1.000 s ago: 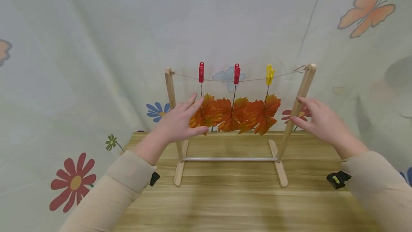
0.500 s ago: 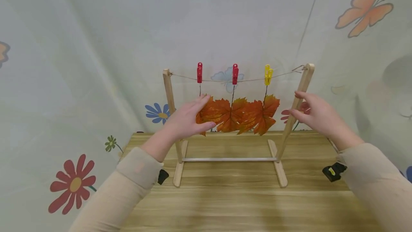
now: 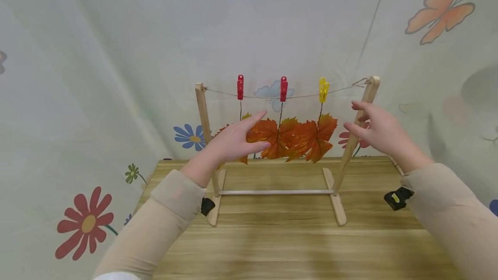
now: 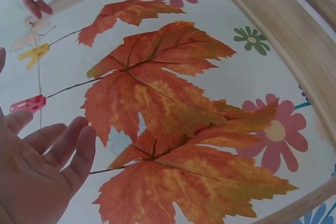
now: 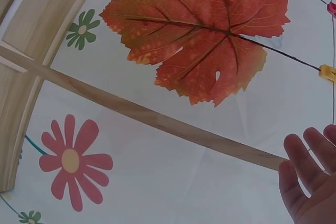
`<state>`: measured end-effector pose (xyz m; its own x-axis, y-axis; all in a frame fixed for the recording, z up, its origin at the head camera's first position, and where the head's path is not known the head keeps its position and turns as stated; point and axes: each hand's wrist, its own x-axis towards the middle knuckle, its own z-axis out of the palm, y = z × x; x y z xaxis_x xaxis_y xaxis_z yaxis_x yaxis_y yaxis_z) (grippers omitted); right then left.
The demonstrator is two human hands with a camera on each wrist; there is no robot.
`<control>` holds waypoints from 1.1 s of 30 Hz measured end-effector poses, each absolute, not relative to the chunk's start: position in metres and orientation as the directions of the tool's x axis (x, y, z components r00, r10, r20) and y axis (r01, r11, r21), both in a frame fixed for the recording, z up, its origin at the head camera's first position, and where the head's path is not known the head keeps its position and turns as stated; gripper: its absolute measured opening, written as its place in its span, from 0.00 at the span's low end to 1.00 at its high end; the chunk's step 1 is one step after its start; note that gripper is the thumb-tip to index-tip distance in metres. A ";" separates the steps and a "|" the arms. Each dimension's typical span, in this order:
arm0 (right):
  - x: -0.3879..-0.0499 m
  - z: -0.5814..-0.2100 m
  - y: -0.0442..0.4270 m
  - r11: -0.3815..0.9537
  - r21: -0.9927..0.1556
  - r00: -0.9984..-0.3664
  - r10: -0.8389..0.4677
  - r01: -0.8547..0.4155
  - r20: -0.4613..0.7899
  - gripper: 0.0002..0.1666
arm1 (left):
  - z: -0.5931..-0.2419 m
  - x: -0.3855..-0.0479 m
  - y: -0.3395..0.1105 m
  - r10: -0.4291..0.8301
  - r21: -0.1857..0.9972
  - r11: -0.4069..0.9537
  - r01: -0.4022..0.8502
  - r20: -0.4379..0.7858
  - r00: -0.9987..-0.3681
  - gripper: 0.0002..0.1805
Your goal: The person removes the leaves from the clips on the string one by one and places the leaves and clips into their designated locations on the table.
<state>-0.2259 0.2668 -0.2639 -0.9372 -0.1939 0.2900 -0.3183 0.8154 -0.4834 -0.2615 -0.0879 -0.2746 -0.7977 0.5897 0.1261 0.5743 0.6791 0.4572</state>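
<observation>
Left hand (image 3: pixel 235 141): fingers spread, holding nothing | Leftmost orange-red lobed leaf (image 4: pixel 189 187): directly beyond it, stem (image 3: pixel 240 110) vertical | Right hand (image 3: pixel 379 131): farther off, spread, nothing held.

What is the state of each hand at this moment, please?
Left hand: open, holding nothing, near the leaves.
Right hand: open, holding nothing, by the right post; whether they touch cannot be told.

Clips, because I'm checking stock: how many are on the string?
3, in the head view: a red clip at left, another red clip in the middle, a yellow clip at right.
</observation>
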 end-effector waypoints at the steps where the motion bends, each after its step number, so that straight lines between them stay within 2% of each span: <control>1: -0.226 -0.262 0.266 0.813 -0.489 -0.938 -0.192 -0.316 0.288 0.41 | -0.274 -0.262 -0.086 0.592 0.465 0.676 0.571 0.118 -0.797 0.45; 8: -0.228 -0.252 0.260 0.795 -0.509 -0.933 -0.193 -0.331 0.305 0.41 | -0.269 -0.262 -0.074 0.592 0.519 0.661 0.542 0.084 -0.802 0.44; 17: -0.235 -0.243 0.254 0.785 -0.532 -0.937 -0.170 -0.316 0.305 0.40 | -0.276 -0.268 -0.062 0.620 0.624 0.579 0.525 0.081 -0.781 0.46; 33: -0.238 -0.226 0.250 0.776 -0.569 -0.951 -0.128 -0.273 0.282 0.44 | -0.281 -0.270 -0.041 0.632 0.705 0.512 0.491 0.078 -0.771 0.41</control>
<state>-0.2384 0.2501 -0.2259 -0.9508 -0.1280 0.2821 -0.2731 0.7759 -0.5687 -0.2697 -0.0412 -0.2808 -0.7709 0.6322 0.0780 0.4909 0.5116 0.7052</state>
